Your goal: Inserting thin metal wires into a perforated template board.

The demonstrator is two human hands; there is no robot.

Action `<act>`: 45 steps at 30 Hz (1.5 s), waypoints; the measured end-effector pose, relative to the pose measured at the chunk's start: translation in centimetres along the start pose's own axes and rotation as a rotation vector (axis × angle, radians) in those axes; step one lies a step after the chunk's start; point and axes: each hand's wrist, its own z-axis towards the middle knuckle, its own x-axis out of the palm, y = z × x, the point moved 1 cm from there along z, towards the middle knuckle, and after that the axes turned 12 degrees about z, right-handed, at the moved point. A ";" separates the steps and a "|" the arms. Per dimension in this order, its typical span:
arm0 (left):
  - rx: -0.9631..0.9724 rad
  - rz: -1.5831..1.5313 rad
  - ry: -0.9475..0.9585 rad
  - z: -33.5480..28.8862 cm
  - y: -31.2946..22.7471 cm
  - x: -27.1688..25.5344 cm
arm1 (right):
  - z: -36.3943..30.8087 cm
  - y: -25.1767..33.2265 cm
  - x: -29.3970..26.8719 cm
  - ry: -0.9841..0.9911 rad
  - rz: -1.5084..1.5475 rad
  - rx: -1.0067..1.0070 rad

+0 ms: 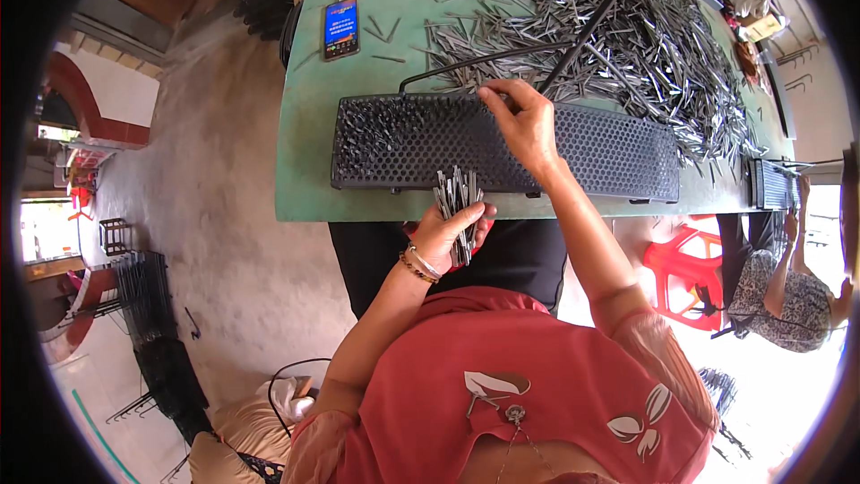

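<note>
Red shirt (573,358) nearest; left hand (446,233) clutches metal strips (459,190); right hand (527,124), grip unclear, over rack (609,152).

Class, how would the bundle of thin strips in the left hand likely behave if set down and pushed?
The bundle of strips would probably slide apart: its ends are uneven and no tie shows. The strips are likely stiff, since they project straight beyond the left hand.

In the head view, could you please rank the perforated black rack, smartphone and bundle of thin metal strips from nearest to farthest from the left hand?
1. Bundle of thin metal strips: held in the left hand.
2. Perforated black rack: just beyond, on the green table.
3. Smartphone: farthest, at the table's left.
</note>
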 end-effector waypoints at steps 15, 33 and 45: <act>-0.031 -0.030 0.101 0.6 0.8 -1.2 | -1.4 -1.8 0.7 0.166 -0.374 -0.283; 0.063 0.012 0.023 -0.1 -0.6 0.3 | -5.0 1.9 -1.8 0.453 0.248 0.644; 0.113 0.300 0.112 -0.2 -1.0 0.4 | -4.6 1.5 -1.4 0.462 0.509 0.573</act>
